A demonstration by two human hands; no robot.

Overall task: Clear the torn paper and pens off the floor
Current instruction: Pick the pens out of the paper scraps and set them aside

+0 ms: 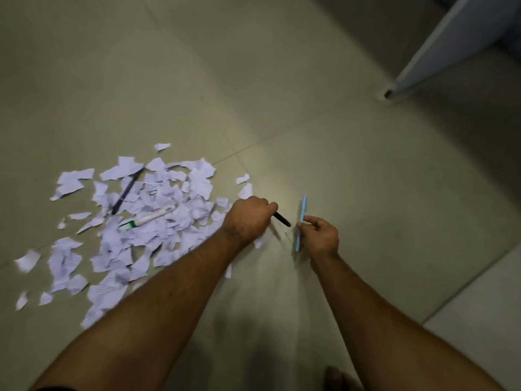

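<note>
Here, a heap of torn paper [146,221] is spread over the tiled floor [282,80] in the lower left and middle of the frame, with loose scraps scattered around its edges. Two pens are left lying on the heap: a dark pen [127,191] is laid slantwise near the upper part of the pile, and a white marker with a green end [146,220] is laid just below it, closer to the middle. The left hand [249,221] is seen at the right edge of the heap, near the centre of the frame, and its grip is clenched round a black pen [282,219], whose tip is pointed out to the right. Just beside it, to the right, the right hand [320,235] is seen, and a light blue pen [301,224] is pinched between its thumb and fingertips and held nearly upright in the picture. The two hands are near each other but apart, and the black tip is stopped just short of the blue pen. Whether the blue pen is touching the floor cannot be told. A pale panel [451,43] with a small foot is seen in the upper right corner. At the bottom edge, right of centre, part of a bare foot [335,378] is shown.
</note>
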